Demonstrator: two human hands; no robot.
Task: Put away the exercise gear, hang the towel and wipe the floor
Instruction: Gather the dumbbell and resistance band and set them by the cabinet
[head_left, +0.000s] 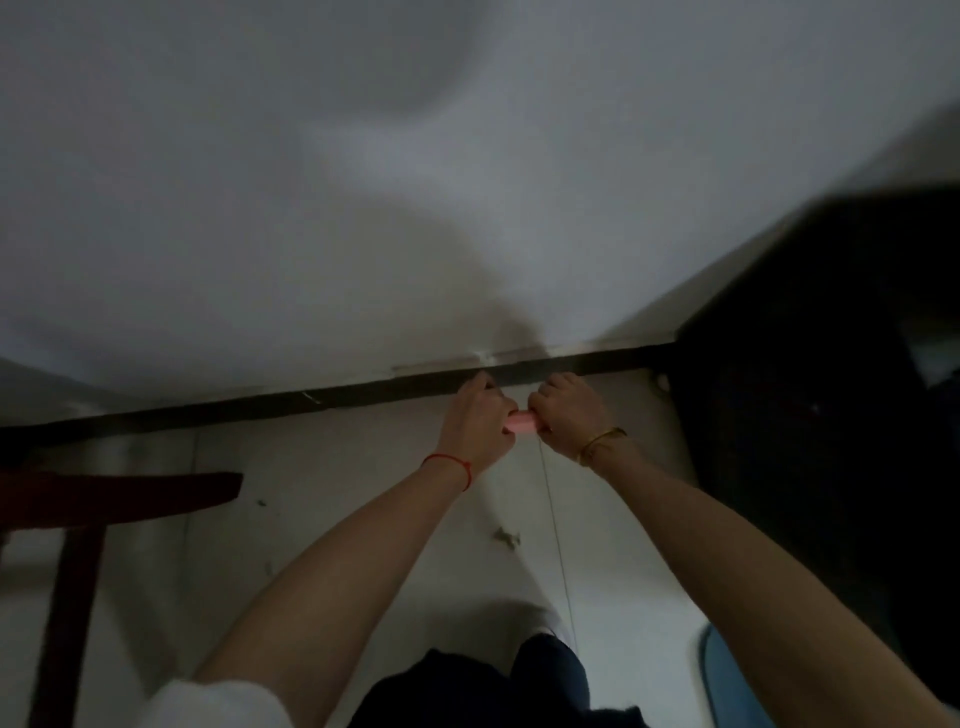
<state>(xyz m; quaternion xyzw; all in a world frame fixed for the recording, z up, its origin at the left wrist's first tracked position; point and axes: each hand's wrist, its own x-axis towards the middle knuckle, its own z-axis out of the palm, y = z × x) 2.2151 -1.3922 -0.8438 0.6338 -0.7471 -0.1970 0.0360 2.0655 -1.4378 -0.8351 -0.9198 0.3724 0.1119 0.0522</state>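
Both my hands are stretched out in front of me, close to the base of a white wall. My left hand (480, 421) and my right hand (569, 410) are each closed around one end of a short pink object (521, 422), of which only the middle shows between my fists. What the pink object is cannot be told. A thin pale line (556, 525) runs from below my hands towards me; whether it is a cord or a floor seam is unclear.
A dark skirting strip (311, 402) runs along the wall's foot. A dark wooden stool or table (93, 499) stands at the left. A large black object (831, 415) fills the right side. A blue thing (727, 686) lies bottom right. Small debris (506, 535) dots the pale floor.
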